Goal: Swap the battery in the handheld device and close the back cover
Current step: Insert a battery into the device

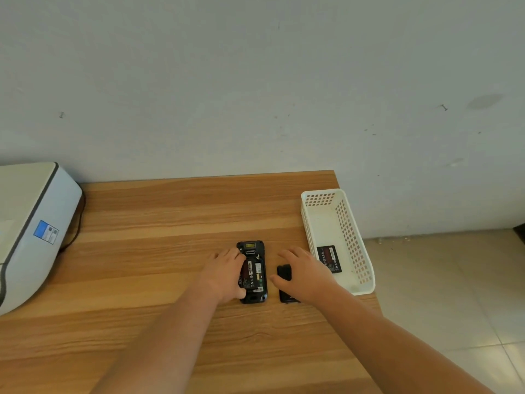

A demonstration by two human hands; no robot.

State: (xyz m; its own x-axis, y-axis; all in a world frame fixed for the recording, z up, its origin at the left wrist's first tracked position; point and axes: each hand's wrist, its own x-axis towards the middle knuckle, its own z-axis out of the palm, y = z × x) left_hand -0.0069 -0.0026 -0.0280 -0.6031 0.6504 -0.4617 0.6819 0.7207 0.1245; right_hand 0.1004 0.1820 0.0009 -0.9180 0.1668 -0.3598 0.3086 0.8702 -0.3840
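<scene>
The black handheld device (253,273) lies face down on the wooden table (159,223), its back off and a labelled battery (253,275) sitting in the bay. My left hand (224,275) rests against the device's left edge, thumb near its bottom. The black back cover (284,282) lies just right of the device, partly hidden under my right hand (305,277), whose fingers curl over it. Whether that hand grips the cover is unclear. A second battery (329,258) with a red and black label lies in the white basket (355,245).
The white perforated basket stands at the table's right edge, beyond which is tiled floor (454,294). A white and grey printer-like machine (31,228) with a cable fills the table's left side. A plain wall stands behind the table.
</scene>
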